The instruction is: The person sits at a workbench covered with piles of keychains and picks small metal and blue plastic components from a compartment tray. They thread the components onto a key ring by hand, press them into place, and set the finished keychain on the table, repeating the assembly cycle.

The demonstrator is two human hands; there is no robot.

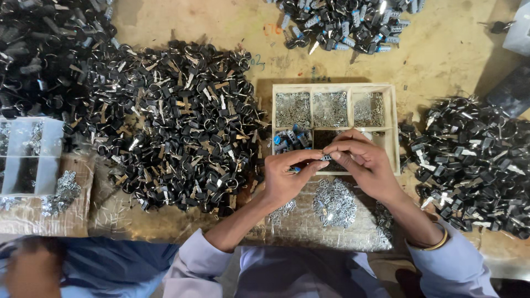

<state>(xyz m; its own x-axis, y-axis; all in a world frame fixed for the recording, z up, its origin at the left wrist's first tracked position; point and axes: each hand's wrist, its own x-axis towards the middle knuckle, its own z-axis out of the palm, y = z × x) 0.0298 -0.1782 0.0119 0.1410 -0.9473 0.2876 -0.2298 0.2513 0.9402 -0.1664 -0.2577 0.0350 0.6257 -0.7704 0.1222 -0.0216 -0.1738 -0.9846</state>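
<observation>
My left hand [288,177] and my right hand [361,160] meet over the front edge of a pale wooden tray [393,124]. Between their fingertips they pinch a small metal and blue part [326,158]. The tray's back row has three compartments of small silver pieces [329,109]. Its front left compartment holds blue and grey parts [288,140]. A loose heap of silver metal pieces [334,203] lies just below my hands.
A big pile of black keys with rings [182,121] fills the left middle. Another black pile [475,160] lies at the right, a blue and black pile [345,22] at the back. A white divided box [30,154] and another person's hand [30,273] are at the left.
</observation>
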